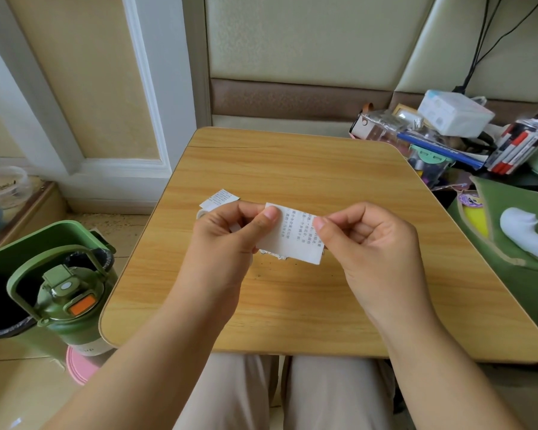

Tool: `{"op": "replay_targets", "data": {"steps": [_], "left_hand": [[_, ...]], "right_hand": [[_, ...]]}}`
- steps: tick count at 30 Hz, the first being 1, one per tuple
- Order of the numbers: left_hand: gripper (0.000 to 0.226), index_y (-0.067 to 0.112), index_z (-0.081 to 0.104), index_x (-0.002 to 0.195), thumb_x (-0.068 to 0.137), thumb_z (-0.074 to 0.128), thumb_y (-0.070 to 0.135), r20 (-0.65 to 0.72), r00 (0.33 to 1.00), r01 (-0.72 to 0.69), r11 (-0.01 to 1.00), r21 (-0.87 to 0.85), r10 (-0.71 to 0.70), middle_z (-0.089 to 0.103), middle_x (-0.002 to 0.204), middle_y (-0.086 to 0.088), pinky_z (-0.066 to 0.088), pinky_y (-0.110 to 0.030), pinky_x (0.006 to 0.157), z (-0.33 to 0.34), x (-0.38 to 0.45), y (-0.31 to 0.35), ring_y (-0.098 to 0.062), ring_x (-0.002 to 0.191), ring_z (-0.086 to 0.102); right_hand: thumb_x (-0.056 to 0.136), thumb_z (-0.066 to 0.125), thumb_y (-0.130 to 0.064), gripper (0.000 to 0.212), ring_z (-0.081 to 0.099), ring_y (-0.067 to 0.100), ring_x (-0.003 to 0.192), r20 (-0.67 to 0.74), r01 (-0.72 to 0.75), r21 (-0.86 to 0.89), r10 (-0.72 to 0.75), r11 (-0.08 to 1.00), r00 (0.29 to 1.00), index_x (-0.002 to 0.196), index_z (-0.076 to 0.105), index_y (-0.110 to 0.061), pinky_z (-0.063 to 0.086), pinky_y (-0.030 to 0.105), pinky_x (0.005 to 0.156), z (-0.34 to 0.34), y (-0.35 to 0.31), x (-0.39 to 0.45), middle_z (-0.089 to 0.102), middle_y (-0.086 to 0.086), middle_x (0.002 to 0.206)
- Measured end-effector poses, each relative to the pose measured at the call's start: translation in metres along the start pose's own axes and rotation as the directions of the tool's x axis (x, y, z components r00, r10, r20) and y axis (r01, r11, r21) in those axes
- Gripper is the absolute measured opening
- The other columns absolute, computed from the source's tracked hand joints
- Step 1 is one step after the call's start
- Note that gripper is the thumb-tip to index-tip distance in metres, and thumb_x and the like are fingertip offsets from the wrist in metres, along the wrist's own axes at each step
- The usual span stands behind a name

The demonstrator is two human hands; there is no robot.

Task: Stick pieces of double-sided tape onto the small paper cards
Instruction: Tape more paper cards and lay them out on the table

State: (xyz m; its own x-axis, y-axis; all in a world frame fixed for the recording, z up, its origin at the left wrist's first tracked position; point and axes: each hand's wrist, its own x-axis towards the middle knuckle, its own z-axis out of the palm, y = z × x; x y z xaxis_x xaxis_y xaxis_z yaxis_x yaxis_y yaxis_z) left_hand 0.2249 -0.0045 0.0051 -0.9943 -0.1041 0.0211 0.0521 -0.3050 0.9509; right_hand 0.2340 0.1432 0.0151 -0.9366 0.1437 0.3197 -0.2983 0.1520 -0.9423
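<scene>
A small white paper card (292, 240) with printed text is held above the wooden table (308, 299). My left hand (230, 237) pinches its left edge with the thumb on top. My right hand (367, 240) pinches its right edge between thumb and forefinger. Another printed paper card (219, 198) lies flat on the table just beyond my left hand. A bit of a white tape roll (201, 213) shows at the left of my left hand, mostly hidden by it.
A green bin (0, 274) and a green bottle (72, 305) stand on the floor at left. A clutter of pens, boxes and bags (448, 138) sits at the table's far right corner. A green pouch (516, 243) lies at right.
</scene>
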Motion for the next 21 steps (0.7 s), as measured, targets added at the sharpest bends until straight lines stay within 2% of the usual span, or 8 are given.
{"op": "replay_targets", "data": {"steps": [3, 5, 7, 10, 13, 15, 17, 21], "left_hand": [[0.014, 0.019, 0.066, 0.063, 0.063, 0.069, 0.032, -0.009, 1.000, 0.015, 1.000, 0.014, -0.015, 0.054, 0.057, 0.005, 0.031, -0.013, 0.043, 0.003, 0.000, 0.003, -0.006, 0.049, 0.040], [0.016, 0.015, 0.064, 0.066, 0.065, 0.069, 0.031, -0.002, 1.000, 0.019, 1.000, 0.010, -0.019, 0.054, 0.058, 0.004, 0.031, -0.012, 0.042, 0.005, 0.001, 0.007, -0.006, 0.048, 0.041], [0.017, 0.014, 0.064, 0.067, 0.065, 0.069, 0.030, 0.002, 1.000, 0.020, 1.000, 0.009, -0.020, 0.054, 0.058, 0.003, 0.031, -0.012, 0.042, 0.006, 0.002, 0.011, -0.007, 0.048, 0.041], [0.017, 0.017, 0.065, 0.065, 0.063, 0.070, 0.034, 0.018, 1.000, 0.021, 1.000, 0.021, -0.021, 0.054, 0.060, 0.004, 0.031, -0.013, 0.043, 0.009, 0.004, 0.014, -0.008, 0.051, 0.040], [0.014, 0.021, 0.070, 0.063, 0.064, 0.075, 0.034, 0.057, 0.998, 0.017, 0.999, 0.036, -0.019, 0.055, 0.061, 0.005, 0.031, -0.013, 0.045, 0.009, 0.007, 0.016, -0.011, 0.054, 0.038], [0.015, 0.021, 0.075, 0.073, 0.066, 0.080, 0.032, 0.087, 0.995, 0.031, 0.996, 0.080, -0.038, 0.057, 0.064, 0.005, 0.031, -0.016, 0.051, 0.008, 0.011, 0.017, -0.012, 0.058, 0.039], [0.026, 0.020, 0.076, 0.082, 0.065, 0.075, 0.040, 0.118, 0.990, 0.056, 0.989, 0.135, -0.072, 0.057, 0.070, 0.003, 0.029, -0.023, 0.057, 0.006, 0.016, 0.019, -0.014, 0.064, 0.039], [0.016, 0.016, 0.071, 0.070, 0.068, 0.075, 0.031, 0.199, 0.975, 0.062, 0.977, 0.205, -0.104, 0.048, 0.058, 0.003, 0.029, -0.014, 0.048, 0.010, 0.025, 0.024, -0.012, 0.056, 0.034]], "right_hand": [[0.077, 0.075, -0.008, 0.019, 0.063, 0.010, 0.063, -0.034, -0.037, 0.043, 0.038, 0.998, 0.999, 0.069, 0.061, -0.019, 0.052, 0.025, 0.061, 0.002, 0.000, 0.003, 0.069, 0.000, 0.065], [0.078, 0.074, -0.008, 0.019, 0.064, 0.015, 0.068, -0.019, -0.082, 0.100, 0.084, 0.992, 0.996, 0.080, 0.058, -0.019, 0.053, 0.032, 0.067, 0.000, -0.002, 0.007, 0.071, 0.003, 0.071], [0.081, 0.071, -0.012, 0.017, 0.065, 0.014, 0.071, 0.050, -0.142, 0.107, 0.137, 0.984, 0.989, 0.090, 0.060, -0.020, 0.053, 0.027, 0.068, -0.001, -0.005, 0.011, 0.072, 0.003, 0.075], [0.084, 0.068, -0.016, 0.005, 0.062, 0.007, 0.065, 0.125, -0.164, 0.073, 0.154, 0.984, 0.980, 0.081, 0.067, -0.019, 0.050, 0.020, 0.062, -0.001, -0.007, 0.015, 0.071, -0.001, 0.072], [0.086, 0.066, -0.018, 0.014, 0.058, 0.007, 0.061, 0.131, -0.136, 0.042, 0.130, 0.990, 0.983, 0.072, 0.067, -0.019, 0.046, 0.021, 0.059, -0.003, -0.006, 0.020, 0.069, -0.002, 0.067], [0.087, 0.066, -0.017, 0.013, 0.058, 0.006, 0.060, 0.138, -0.138, 0.027, 0.133, 0.990, 0.981, 0.073, 0.067, -0.017, 0.046, 0.018, 0.058, -0.006, -0.006, 0.024, 0.069, -0.004, 0.065], [0.086, 0.066, -0.018, 0.012, 0.058, 0.004, 0.058, 0.147, -0.141, 0.010, 0.138, 0.990, 0.980, 0.074, 0.068, -0.016, 0.044, 0.016, 0.056, -0.009, -0.006, 0.030, 0.068, -0.004, 0.064], [0.085, 0.067, -0.020, 0.014, 0.053, 0.005, 0.053, 0.170, -0.139, -0.017, 0.140, 0.990, 0.975, 0.072, 0.067, -0.015, 0.041, 0.017, 0.052, -0.009, -0.006, 0.040, 0.065, -0.005, 0.059]]}}
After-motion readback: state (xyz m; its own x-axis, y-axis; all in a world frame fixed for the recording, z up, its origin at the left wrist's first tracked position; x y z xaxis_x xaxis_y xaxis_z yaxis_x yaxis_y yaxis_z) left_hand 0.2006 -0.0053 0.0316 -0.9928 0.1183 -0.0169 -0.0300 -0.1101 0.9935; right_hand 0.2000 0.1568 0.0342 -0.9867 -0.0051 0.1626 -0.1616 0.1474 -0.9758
